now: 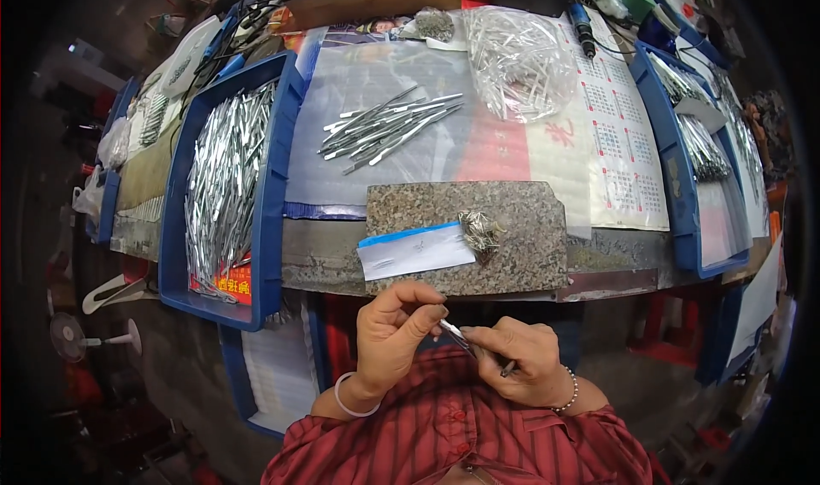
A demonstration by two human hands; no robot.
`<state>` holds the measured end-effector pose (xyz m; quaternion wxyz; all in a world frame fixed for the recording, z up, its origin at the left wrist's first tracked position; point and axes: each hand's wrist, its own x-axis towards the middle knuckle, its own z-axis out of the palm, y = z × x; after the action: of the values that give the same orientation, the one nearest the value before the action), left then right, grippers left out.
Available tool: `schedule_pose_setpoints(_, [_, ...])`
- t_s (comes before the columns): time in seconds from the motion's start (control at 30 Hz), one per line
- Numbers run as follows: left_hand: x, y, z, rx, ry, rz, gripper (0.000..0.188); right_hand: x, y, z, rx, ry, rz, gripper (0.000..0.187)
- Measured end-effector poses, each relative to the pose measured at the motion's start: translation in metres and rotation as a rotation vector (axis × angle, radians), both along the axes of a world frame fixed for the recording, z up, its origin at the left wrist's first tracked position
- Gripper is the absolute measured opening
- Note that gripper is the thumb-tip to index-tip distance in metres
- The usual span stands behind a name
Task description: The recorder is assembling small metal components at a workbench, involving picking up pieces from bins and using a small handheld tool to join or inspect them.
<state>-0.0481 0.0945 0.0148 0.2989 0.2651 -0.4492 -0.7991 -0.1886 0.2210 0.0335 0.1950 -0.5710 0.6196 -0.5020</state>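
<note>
In front of my chest, my right hand [521, 359] is closed around a slim silver metal rod [453, 331]. A dark end [509, 369] pokes out below its fingers; whether this belongs to the same rod I cannot tell. My left hand [391, 331] is beside the rod's upper end, thumb and forefinger pinched together; anything between them is too small to make out. Just beyond the hands lies a speckled stone slab [521, 267]. On it are a heap of tiny metal pieces [480, 231] and a white paper slip with a blue edge [417, 254].
Several similar rods [389, 126] lie loose on the plastic-covered table. A blue tray [273, 220] full of rods stands at the left, another blue tray [683, 220] with bundles at the right. A clear bag [521, 67] of white pieces and a screwdriver-like tool [584, 32] lie farther back.
</note>
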Motion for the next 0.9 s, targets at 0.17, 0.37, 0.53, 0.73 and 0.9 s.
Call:
schedule_pose_setpoints(0.17, [0.000, -0.001, 0.002, -0.019, -0.007, 0.005, 0.015, 0.001, -0.001, 0.001, -0.016, 0.013, -0.011, 0.036])
schedule_pose_setpoints(0.37, [0.001, 0.000, 0.001, -0.014, -0.010, 0.001, 0.015, 0.002, -0.002, -0.001, -0.044, 0.028, -0.023, 0.037])
schedule_pose_setpoints(0.53, [0.001, 0.000, 0.001, -0.030, -0.015, 0.016, 0.015, 0.003, -0.002, -0.003, -0.021, 0.043, -0.006, 0.036])
schedule_pose_setpoints(0.73, [0.002, 0.000, 0.001, -0.068, -0.078, 0.050, 0.015, 0.011, -0.008, -0.001, 0.061, -0.031, 0.065, 0.039])
schedule_pose_setpoints(0.9, [0.010, -0.002, 0.000, -0.100, -0.101, 0.020, 0.014, 0.011, -0.005, -0.015, -0.012, 0.227, 0.053, 0.041])
